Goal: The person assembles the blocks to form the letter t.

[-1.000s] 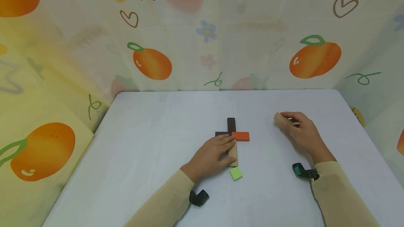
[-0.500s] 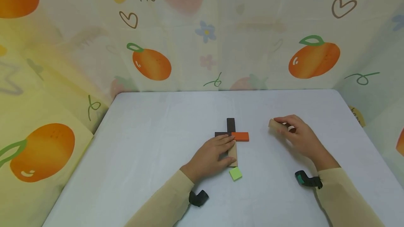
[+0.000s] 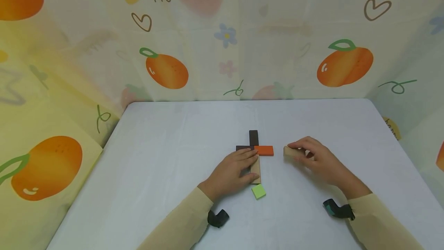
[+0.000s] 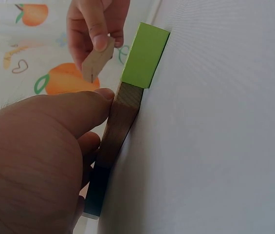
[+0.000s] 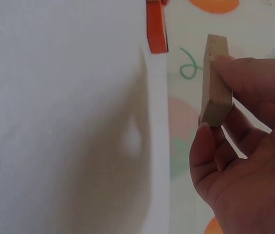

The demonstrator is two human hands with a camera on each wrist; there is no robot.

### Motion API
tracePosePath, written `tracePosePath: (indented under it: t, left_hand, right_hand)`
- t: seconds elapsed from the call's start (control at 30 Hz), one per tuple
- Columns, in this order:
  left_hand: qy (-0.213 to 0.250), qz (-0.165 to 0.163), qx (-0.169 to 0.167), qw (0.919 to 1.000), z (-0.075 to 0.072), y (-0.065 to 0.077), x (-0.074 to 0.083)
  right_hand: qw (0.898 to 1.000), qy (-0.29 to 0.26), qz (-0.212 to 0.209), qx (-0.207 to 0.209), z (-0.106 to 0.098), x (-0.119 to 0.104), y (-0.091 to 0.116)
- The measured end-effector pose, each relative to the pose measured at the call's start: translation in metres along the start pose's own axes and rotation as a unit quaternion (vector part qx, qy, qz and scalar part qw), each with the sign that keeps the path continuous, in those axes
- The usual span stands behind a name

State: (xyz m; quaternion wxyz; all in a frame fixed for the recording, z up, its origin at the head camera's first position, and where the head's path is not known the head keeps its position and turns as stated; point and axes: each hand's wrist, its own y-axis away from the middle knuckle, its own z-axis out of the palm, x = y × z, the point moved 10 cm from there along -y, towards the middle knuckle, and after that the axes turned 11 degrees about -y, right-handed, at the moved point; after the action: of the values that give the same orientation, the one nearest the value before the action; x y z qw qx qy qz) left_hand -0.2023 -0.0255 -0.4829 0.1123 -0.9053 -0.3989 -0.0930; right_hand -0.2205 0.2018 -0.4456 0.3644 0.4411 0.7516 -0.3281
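My left hand [image 3: 227, 171] rests over a light wooden block [image 3: 256, 172] lying flat, its thumb along that block and its fingertips by the orange block [image 3: 265, 151]. Part of a dark block [image 3: 243, 147] shows past those fingers; another dark block [image 3: 253, 138] stretches away behind. A light green block [image 3: 258, 191] lies at the near end of the wooden one, set at an angle. To the right, my right hand [image 3: 320, 161] pinches a second wooden block [image 5: 217, 83] between thumb and fingers, held up off the table and apart from the orange block.
A white table [image 3: 166, 138] carries the flat blocks. Behind it hangs a cloth [image 3: 197, 30] printed with oranges, hearts and flowers, which continues down the left and right sides. Dark straps [image 3: 217, 218] sit at both wrists.
My right hand has come left and nearer to me with its wooden block, closer to the orange block. The left hand and the flat blocks have stayed in place.
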Motion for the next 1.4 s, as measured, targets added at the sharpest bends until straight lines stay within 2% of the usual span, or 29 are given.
tracePosePath:
  t: [0.5,0.73,1.03,1.4]
  left_hand:
    - [0.003,0.0,-0.002,1.0,0.0,0.002,0.002]
    - [0.008,0.002,-0.001,1.0,-0.001,0.002,0.003]
    - [0.004,0.001,-0.001,1.0,-0.001,0.002,0.002]
    - [0.002,0.004,0.006,1.0,-0.003,0.0,0.002]
  right_hand:
    - [0.997,-0.019,-0.054,-0.058,0.028,-0.013,0.015]
    - [0.994,-0.027,-0.034,-0.098,0.04,-0.011,0.023]
    - [0.991,-0.006,-0.01,-0.135,0.05,-0.009,0.026]
    - [0.985,0.014,-0.021,-0.17,0.065,-0.018,0.03]
